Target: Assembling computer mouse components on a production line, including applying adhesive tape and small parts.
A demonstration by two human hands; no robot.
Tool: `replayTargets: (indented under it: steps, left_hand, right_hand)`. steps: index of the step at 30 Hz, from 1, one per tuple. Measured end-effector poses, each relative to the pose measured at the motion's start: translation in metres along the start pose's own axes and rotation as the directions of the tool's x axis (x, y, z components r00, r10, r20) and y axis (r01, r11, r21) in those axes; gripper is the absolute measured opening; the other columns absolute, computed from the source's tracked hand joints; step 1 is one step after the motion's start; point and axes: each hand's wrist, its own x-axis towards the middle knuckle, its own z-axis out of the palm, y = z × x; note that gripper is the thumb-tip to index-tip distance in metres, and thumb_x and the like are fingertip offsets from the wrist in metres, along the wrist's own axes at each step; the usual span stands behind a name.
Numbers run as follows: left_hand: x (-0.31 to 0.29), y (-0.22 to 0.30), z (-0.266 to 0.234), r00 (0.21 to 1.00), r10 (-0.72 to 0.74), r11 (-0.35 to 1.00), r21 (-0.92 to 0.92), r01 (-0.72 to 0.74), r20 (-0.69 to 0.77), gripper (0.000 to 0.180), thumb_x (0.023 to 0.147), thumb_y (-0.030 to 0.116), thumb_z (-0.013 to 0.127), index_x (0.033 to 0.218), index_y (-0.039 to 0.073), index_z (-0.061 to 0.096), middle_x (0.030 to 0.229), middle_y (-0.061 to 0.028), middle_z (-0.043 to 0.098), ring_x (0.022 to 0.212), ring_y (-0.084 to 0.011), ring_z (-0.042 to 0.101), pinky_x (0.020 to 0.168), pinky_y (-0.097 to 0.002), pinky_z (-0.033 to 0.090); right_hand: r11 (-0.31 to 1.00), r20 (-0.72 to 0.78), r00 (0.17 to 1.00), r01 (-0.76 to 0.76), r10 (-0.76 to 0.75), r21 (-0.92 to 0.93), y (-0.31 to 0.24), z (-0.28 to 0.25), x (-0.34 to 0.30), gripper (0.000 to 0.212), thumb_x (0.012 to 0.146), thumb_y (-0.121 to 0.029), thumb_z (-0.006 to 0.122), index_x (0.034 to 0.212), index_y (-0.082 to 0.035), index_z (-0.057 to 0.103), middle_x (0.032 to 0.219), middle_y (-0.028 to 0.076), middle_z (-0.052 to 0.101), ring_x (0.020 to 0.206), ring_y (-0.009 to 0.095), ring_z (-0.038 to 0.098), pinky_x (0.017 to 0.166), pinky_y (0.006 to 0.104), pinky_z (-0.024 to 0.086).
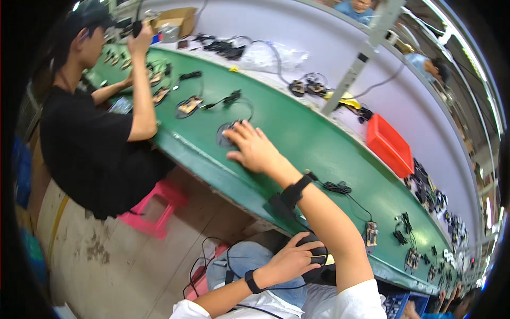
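My right hand (255, 149) reaches out over the bench with its fingers spread, its fingertips at an open black mouse base (223, 137) that they partly cover. A thin cable runs from that base to a coiled bundle (232, 98) beyond it. Close to my lap, my left hand (289, 261) has its fingers curled over a black rounded thing (311, 249), which looks like a mouse shell; my fingers and forearm hide part of it. Under my right forearm, a coiled black cable (337, 187) leads to another mouse base with a circuit board (371, 234).
At the left, a person in black (95, 143) works at the same green bench (303, 143). More mouse bases (189, 106) lie along it. A red bin (389, 143) stands by the back wall beside a metal post (350, 80). A pink stool (156, 210) is on the floor.
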Motion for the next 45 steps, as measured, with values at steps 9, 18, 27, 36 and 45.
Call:
replayTargets:
  steps: [9,18,27,36,45]
  left_hand:
    - [-0.010,-0.008,-0.016,1.000,0.016,1.000,-0.010,-0.016,-0.015,0.021,0.084,0.023,0.083,0.083,0.003,0.076,0.102,-0.0100,0.077,0.127,-0.0218,0.064,0.117,-0.0524,0.029]
    - [0.012,0.003,-0.014,0.999,0.018,0.999,-0.029,-0.017,0.029,0.020,0.082,0.016,0.083,0.100,0.008,0.078,0.096,-0.0045,0.076,0.133,-0.0261,0.062,0.119,-0.0559,0.022]
    - [0.007,0.008,-0.014,0.998,-0.039,0.995,-0.088,0.044,0.057,0.018,0.084,0.019,0.083,0.098,0.010,0.078,0.101,-0.0011,0.078,0.133,-0.0217,0.061,0.119,-0.0552,0.023]
    - [0.007,0.002,-0.021,0.997,-0.019,0.996,-0.080,0.026,0.080,0.024,0.084,0.025,0.082,0.098,0.007,0.077,0.108,-0.0001,0.077,0.134,-0.0208,0.060,0.120,-0.0547,0.021]
    - [0.008,0.001,-0.026,0.991,-0.056,0.981,-0.178,0.078,0.125,0.023,0.088,0.026,0.078,0.089,0.004,0.076,0.101,-0.0037,0.076,0.134,-0.0213,0.059,0.121,-0.0549,0.020]
  right_hand:
    - [0.998,0.032,0.997,-0.066,0.066,0.002,0.020,-0.064,-0.247,0.047,0.095,-0.037,0.070,0.139,-0.022,0.059,0.149,0.008,0.054,0.152,0.029,0.038,0.120,0.0639,0.032]
    - [0.882,-0.314,0.827,-0.403,0.465,0.244,-0.029,-0.100,-0.347,0.028,0.091,-0.018,0.075,0.117,-0.009,0.072,0.131,0.012,0.064,0.132,0.034,0.055,0.115,0.0516,0.038]
    - [0.825,-0.339,0.764,-0.433,0.549,0.362,-0.088,-0.064,-0.375,0.025,0.082,-0.016,0.082,0.105,-0.010,0.077,0.110,0.006,0.072,0.117,0.028,0.065,0.108,0.0490,0.046]
    - [0.797,-0.445,0.681,-0.366,0.581,0.481,-0.093,-0.038,-0.373,0.020,0.077,-0.010,0.085,0.096,-0.010,0.078,0.104,0.004,0.070,0.109,0.026,0.067,0.108,0.0524,0.047]
    - [0.573,-0.482,0.380,-0.177,0.790,0.800,-0.056,-0.071,-0.368,0.003,0.106,0.000,0.053,0.107,-0.002,0.053,0.097,0.008,0.057,0.091,0.016,0.058,0.093,0.0351,0.050]
